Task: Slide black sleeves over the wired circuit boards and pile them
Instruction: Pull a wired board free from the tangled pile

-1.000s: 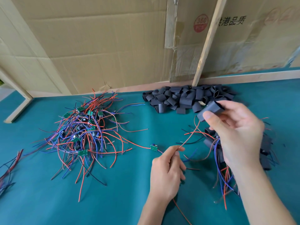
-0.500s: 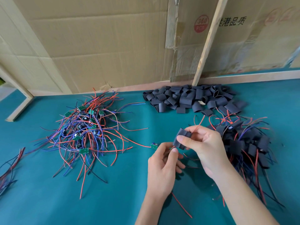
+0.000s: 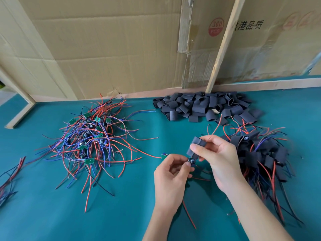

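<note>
A black sleeve [image 3: 197, 147] was held just above the teal tabletop [image 3: 52, 214], near the middle of the view, pinched between the thumb and fingers of the right hand [image 3: 218, 158]. Its lower opening sat right at a small circuit board [image 3: 191, 161], which the left hand [image 3: 171, 174] pinched between its thumb and fingertips; only a little of the board showed below the sleeve. A thin red wire [image 3: 215, 129] rose from the top of the sleeve and curved away toward the back of the tabletop. Whether the board had entered the sleeve could not be told.

Just left of the left hand, a loose green board [image 3: 163, 156] lay on the tabletop at the end of a long red lead. To the right, close behind the right hand, lay a pile of sleeved boards [image 3: 260, 153] with red, blue and black wires trailing out of it. Behind the hands, against the back edge, was a heap of empty black sleeves [image 3: 205, 106]. Well to the left sat a tangled pile of bare wired boards [image 3: 92, 136], green boards scattered through red, blue and black leads. A few more wires [image 3: 10, 174] lay at the far left edge. Cardboard sheets [image 3: 112, 40] and a leaning wooden strip [image 3: 224, 42] stood behind the tabletop.
</note>
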The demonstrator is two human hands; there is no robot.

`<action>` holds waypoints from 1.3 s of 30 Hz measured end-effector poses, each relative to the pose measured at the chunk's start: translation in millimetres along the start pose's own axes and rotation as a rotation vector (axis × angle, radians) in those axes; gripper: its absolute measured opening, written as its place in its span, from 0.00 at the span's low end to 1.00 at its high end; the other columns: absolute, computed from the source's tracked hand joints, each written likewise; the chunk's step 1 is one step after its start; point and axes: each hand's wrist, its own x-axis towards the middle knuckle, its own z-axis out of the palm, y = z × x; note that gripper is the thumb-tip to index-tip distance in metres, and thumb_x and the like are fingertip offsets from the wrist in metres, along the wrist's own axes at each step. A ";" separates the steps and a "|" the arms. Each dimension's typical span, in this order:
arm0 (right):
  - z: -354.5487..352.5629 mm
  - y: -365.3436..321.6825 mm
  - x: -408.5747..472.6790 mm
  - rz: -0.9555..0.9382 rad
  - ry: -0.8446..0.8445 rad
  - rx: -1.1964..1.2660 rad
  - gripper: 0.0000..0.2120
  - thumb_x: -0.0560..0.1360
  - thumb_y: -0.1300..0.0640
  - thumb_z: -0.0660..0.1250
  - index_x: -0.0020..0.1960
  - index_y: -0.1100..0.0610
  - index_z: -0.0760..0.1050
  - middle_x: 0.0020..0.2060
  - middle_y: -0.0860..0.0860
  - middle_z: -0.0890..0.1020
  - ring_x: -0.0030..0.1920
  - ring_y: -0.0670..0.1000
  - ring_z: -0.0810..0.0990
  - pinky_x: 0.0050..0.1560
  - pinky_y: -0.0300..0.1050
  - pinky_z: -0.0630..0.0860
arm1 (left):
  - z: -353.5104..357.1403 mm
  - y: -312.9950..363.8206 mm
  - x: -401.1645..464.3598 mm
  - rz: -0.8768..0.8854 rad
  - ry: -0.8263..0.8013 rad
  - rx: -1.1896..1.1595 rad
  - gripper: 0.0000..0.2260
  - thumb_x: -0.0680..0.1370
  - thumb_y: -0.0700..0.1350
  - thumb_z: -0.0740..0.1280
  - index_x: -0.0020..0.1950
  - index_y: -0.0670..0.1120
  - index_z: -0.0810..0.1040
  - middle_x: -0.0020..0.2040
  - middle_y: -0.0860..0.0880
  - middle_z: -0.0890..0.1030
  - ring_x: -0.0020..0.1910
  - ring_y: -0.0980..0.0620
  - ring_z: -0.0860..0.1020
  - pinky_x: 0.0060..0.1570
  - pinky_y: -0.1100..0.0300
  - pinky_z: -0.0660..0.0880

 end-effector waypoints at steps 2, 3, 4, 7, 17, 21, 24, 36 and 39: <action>1.4 -1.7 -2.0 -0.018 -0.007 -0.100 0.14 0.64 0.58 0.82 0.47 0.57 0.83 0.38 0.52 0.87 0.36 0.47 0.83 0.35 0.39 0.78 | 0.2 -0.7 0.3 0.008 0.028 0.021 0.06 0.79 0.33 0.71 0.45 0.43 0.82 0.40 0.47 0.86 0.40 0.49 0.86 0.39 0.63 0.80; 2.0 -1.5 -2.6 -0.032 -0.010 -0.160 0.14 0.64 0.57 0.83 0.47 0.56 0.83 0.38 0.52 0.87 0.37 0.48 0.83 0.36 0.41 0.79 | 0.3 -1.2 0.4 0.012 0.043 0.030 0.07 0.78 0.34 0.71 0.44 0.44 0.82 0.40 0.47 0.86 0.40 0.50 0.86 0.40 0.63 0.80; 1.9 -0.6 -2.9 -0.043 -0.011 -0.209 0.13 0.66 0.59 0.84 0.46 0.55 0.83 0.39 0.52 0.87 0.37 0.49 0.83 0.38 0.44 0.80 | 0.5 -2.0 0.4 0.016 0.060 0.037 0.07 0.78 0.34 0.71 0.44 0.44 0.82 0.40 0.48 0.86 0.39 0.50 0.85 0.40 0.62 0.81; 3.7 0.6 -4.6 -0.077 -0.003 -0.307 0.13 0.66 0.56 0.84 0.45 0.53 0.82 0.37 0.50 0.87 0.38 0.54 0.84 0.41 0.51 0.81 | 0.6 -5.0 1.1 0.021 0.101 0.050 0.08 0.77 0.34 0.72 0.44 0.47 0.82 0.41 0.48 0.86 0.40 0.50 0.85 0.44 0.56 0.83; 13.6 5.1 -11.7 0.045 -0.122 -0.291 0.15 0.65 0.44 0.79 0.42 0.52 0.79 0.35 0.54 0.83 0.35 0.51 0.80 0.38 0.49 0.80 | -1.4 -5.3 -0.1 0.089 0.078 0.061 0.11 0.75 0.34 0.70 0.45 0.52 0.81 0.42 0.49 0.86 0.41 0.48 0.86 0.44 0.57 0.82; 17.2 2.7 -14.3 0.153 -0.174 -0.155 0.13 0.75 0.53 0.77 0.46 0.61 0.78 0.35 0.53 0.82 0.37 0.52 0.80 0.39 0.48 0.80 | -1.1 -3.6 -0.5 0.081 0.053 0.002 0.08 0.78 0.35 0.70 0.47 0.48 0.81 0.42 0.48 0.86 0.41 0.48 0.86 0.44 0.61 0.81; 10.1 -8.5 -10.1 0.160 -0.121 -0.077 0.07 0.79 0.60 0.72 0.48 0.63 0.76 0.32 0.54 0.81 0.30 0.51 0.77 0.27 0.41 0.73 | -1.1 -4.1 -1.0 0.088 0.091 0.012 0.03 0.78 0.41 0.71 0.48 0.48 0.80 0.42 0.52 0.84 0.40 0.55 0.83 0.43 0.66 0.78; -122.5 -107.8 19.4 -0.186 0.454 -1.179 0.28 0.68 0.29 0.63 0.60 0.44 0.78 0.59 0.55 0.81 0.59 0.63 0.79 0.65 0.64 0.75 | -1.1 -2.5 0.9 0.059 0.383 -0.095 0.08 0.79 0.48 0.60 0.43 0.54 0.77 0.41 0.50 0.83 0.36 0.53 0.79 0.38 0.60 0.77; -71.3 -103.9 11.3 -0.409 0.266 -1.020 0.11 0.69 0.41 0.67 0.51 0.36 0.79 0.45 0.36 0.84 0.41 0.41 0.83 0.48 0.43 0.79 | -2.0 -0.4 -1.0 0.073 0.531 -0.074 0.08 0.78 0.51 0.59 0.41 0.57 0.75 0.39 0.55 0.81 0.34 0.57 0.76 0.37 0.62 0.74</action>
